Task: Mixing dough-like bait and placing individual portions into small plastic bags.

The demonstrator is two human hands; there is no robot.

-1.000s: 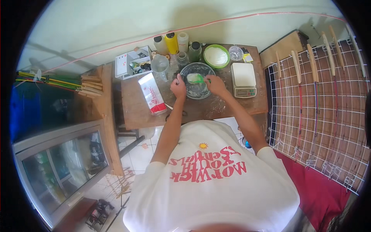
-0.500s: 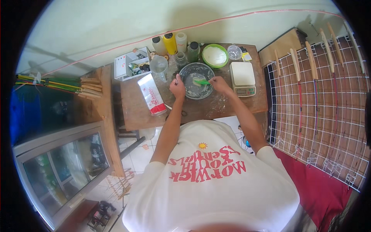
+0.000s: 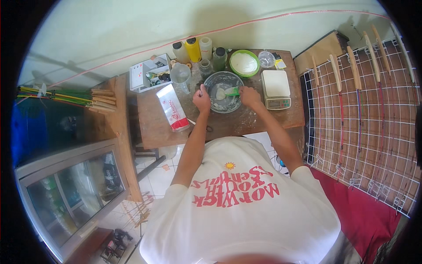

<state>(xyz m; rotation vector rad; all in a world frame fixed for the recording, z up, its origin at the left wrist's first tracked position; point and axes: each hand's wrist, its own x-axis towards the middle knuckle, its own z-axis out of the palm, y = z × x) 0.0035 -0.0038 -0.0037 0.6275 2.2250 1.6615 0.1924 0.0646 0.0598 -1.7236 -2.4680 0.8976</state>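
Observation:
A greyish see-through bowl (image 3: 225, 108) stands on the wooden table, its inside smeared with white. My left hand (image 3: 202, 99) is closed on its left rim, thumb up. In my right hand (image 3: 250, 97), fingers wrapped round the handle, is a green spatula (image 3: 234, 91), its blade inside the bowl. A pale, doughy lump (image 3: 220, 93) lies at the blade's tip. Just behind the bowl is a green bowl (image 3: 256, 72) of white powder. To its right sits a kitchen scale (image 3: 276, 86) with a white top.
Left of the bowl lie a white-and-red packet (image 3: 171, 108) and a clear jug (image 3: 180, 75). A white organizer box (image 3: 140, 77) fills the back left corner. Along the wall stand several bottles, one yellow (image 3: 193, 49). Scissors (image 3: 206, 128) lie near the front edge.
The spatula has turned and shifted slightly in the bowl, and the pale lump now shows more clearly at its blade. My left hand stays on the rim.

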